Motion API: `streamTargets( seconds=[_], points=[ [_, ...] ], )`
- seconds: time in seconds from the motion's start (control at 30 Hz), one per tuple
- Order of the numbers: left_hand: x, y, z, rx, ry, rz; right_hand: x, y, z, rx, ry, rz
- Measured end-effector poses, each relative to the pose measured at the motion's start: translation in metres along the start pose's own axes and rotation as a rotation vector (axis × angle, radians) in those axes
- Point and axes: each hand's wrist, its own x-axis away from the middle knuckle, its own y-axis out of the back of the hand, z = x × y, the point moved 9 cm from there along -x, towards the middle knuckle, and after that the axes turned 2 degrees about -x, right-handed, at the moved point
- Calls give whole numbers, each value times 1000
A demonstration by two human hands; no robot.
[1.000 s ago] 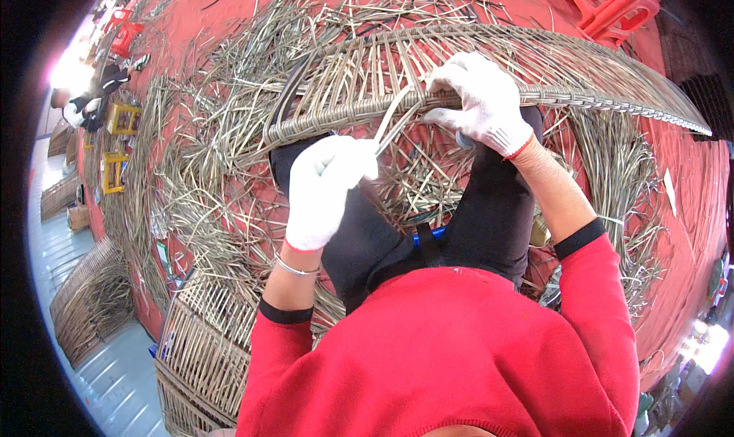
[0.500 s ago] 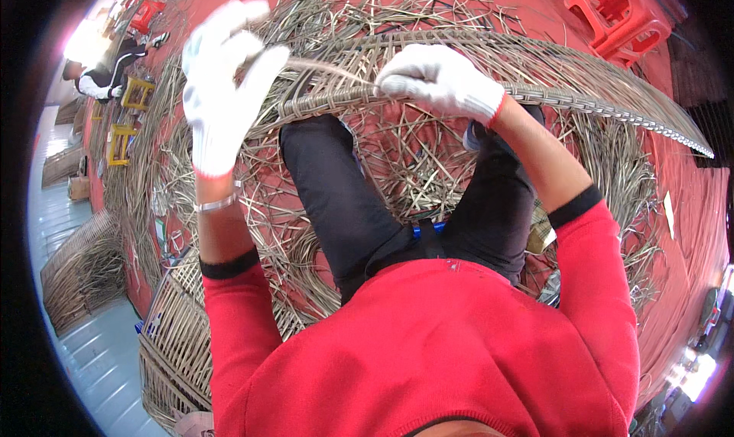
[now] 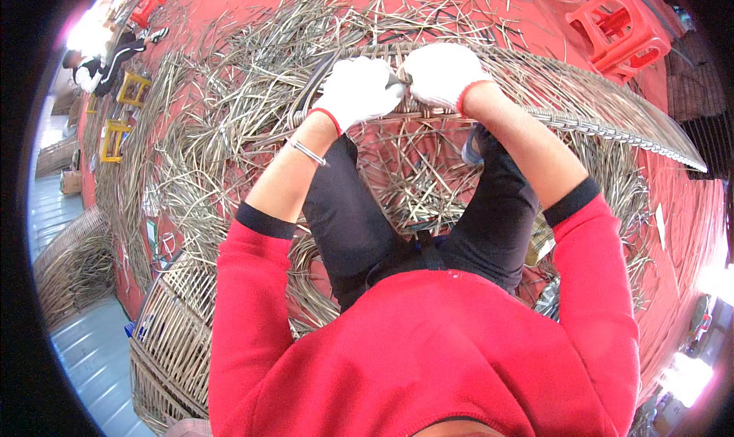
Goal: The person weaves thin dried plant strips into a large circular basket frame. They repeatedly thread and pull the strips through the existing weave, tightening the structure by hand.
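A long woven cane panel (image 3: 566, 81) with a thick braided rim lies across my knees and reaches far to the right. My left hand (image 3: 358, 91), in a white knitted glove with a red cuff, is closed at the rim, its fingertips pinching a narrow cane strip (image 3: 399, 90). Close beside it, my right hand (image 3: 442, 74) is closed over the panel's edge, its glove the same white. The fingertips nearly meet. Most of the strip is hidden behind the gloves.
Loose cane strips (image 3: 206, 154) cover much of the red floor covering around my legs. A red plastic stool (image 3: 618, 35) stands at the far right. Yellow stools (image 3: 115, 140) and a seated person (image 3: 99, 70) are at the far left. Another woven frame (image 3: 172, 337) lies at lower left.
My left hand has come down and right from its raised, spread position beside the panel and has closed next to my right hand. The right hand stays at the rim.
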Motion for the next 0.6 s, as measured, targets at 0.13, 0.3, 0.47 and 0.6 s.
streamTargets(
  seconds=[0.13,0.3,0.47,0.6],
  points=[
    [-3,-11,18,140,-22,-23,-23,-12,2,69,73,163],
    [-3,-19,31,367,-41,-66,-17,-44,-22,-591,6,438],
    [-9,-22,22,225,-187,-8,-3,-46,-29,-1173,22,406],
    [-3,-5,28,480,30,40,1,-36,-38,-964,-52,292]
  ],
)
